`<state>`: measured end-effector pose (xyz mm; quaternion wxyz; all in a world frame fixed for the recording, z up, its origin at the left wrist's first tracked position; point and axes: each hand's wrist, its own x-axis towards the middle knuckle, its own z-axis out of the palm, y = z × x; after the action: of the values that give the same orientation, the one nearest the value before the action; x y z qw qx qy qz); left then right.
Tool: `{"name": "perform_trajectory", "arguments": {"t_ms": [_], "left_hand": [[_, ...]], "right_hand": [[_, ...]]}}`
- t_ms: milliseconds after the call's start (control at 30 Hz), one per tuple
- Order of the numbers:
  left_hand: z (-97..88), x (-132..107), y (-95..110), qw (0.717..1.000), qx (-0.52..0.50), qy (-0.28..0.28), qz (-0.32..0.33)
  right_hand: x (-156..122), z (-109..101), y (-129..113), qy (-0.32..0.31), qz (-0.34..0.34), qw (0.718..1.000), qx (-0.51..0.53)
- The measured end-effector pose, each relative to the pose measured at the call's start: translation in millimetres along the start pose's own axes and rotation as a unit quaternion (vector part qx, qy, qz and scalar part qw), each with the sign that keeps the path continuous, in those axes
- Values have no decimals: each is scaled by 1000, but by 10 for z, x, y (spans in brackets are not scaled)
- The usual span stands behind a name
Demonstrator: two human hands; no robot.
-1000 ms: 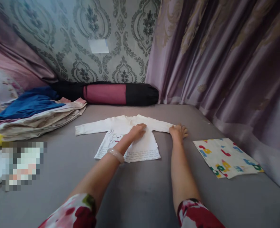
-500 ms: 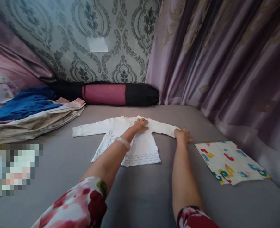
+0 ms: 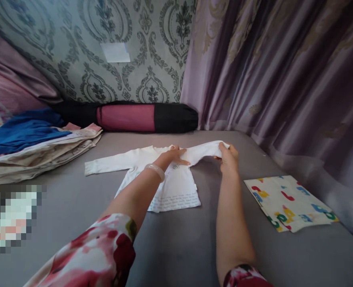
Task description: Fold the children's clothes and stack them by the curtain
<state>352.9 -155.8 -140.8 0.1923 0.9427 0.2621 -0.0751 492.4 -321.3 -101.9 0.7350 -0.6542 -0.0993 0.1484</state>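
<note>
A small white long-sleeved shirt [image 3: 178,189] lies spread on the grey bed sheet, with lines of print near its hem. My left hand [image 3: 178,154] rests on the shirt's chest near the right shoulder, its fingers spread and pressing on the cloth. The end of the right sleeve is pinched in my right hand [image 3: 229,158], which holds it raised off the sheet. The left sleeve stretches flat out to the side. My left forearm hides part of the shirt's front.
A folded cloth with colourful letters [image 3: 290,201] lies at the right. Several garments, one of them blue [image 3: 23,131], are piled at the left. A black and pink bolster [image 3: 128,117] lies along the patterned wall; purple curtains [image 3: 224,79] hang at the right.
My right hand has lifted the right sleeve's end off the sheet and brought it up and slightly inward. My left hand stays on the shirt's chest.
</note>
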Motion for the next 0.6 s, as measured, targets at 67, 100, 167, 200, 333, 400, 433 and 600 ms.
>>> {"name": "perform_trajectory", "arguments": {"t_ms": [67,100,167,200,333,400,433,600], "left_hand": [[-85,11,47,1000,-1,-24,-18],[-126,20,78,999,0,-35,-28],[-194,47,144,997,7,-58,-46],[-220,64,173,996,12,-67,-54],[-250,105,208,994,21,-78,-68],[-217,88,166,996,8,-66,-58],[-188,68,133,997,-3,-55,-48],[32,-123,-108,993,-97,73,8]], "right_hand": [[-17,48,-3,-14,11,999,26],[-26,69,-4,-26,13,999,37],[-47,103,-3,-48,17,997,55],[-56,116,-1,-56,21,996,61],[-66,147,23,-68,35,995,64],[-64,151,35,-70,36,995,60],[-64,151,38,-71,37,995,59],[-83,150,19,-83,52,993,71]]}}
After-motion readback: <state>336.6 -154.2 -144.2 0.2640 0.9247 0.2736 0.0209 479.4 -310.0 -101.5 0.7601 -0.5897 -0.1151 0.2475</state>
